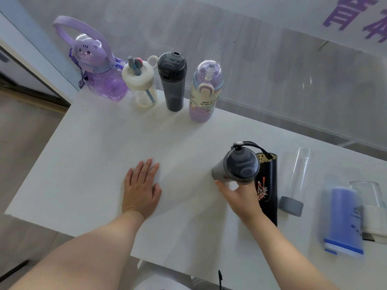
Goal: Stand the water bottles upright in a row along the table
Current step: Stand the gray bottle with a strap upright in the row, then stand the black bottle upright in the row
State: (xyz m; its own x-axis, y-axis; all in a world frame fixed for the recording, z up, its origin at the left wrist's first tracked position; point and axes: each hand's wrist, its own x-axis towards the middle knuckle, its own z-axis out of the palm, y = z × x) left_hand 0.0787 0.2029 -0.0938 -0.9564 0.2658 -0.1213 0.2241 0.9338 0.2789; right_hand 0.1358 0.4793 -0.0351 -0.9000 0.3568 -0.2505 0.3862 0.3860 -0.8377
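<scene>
Several bottles stand upright along the far edge of the white table [88, 155]: a purple cat-shaped bottle [98, 70], a clear bottle with a white lid [142, 84], a dark grey bottle [173, 82] and a purple-and-cream bottle [204, 93]. My right hand [240, 197] grips a grey bottle with a dark lid and strap [236, 166], tilted above the table. My left hand [141, 189] lies flat on the table with fingers apart. A black decorated bottle [267, 189], a clear bottle with a grey base [295, 183] and a blue bottle [343, 218] lie on their sides at the right.
A clear container with a white part [370, 208] sits at the far right edge. A glass wall with purple lettering runs behind the table. The table's left and near edges drop to the floor.
</scene>
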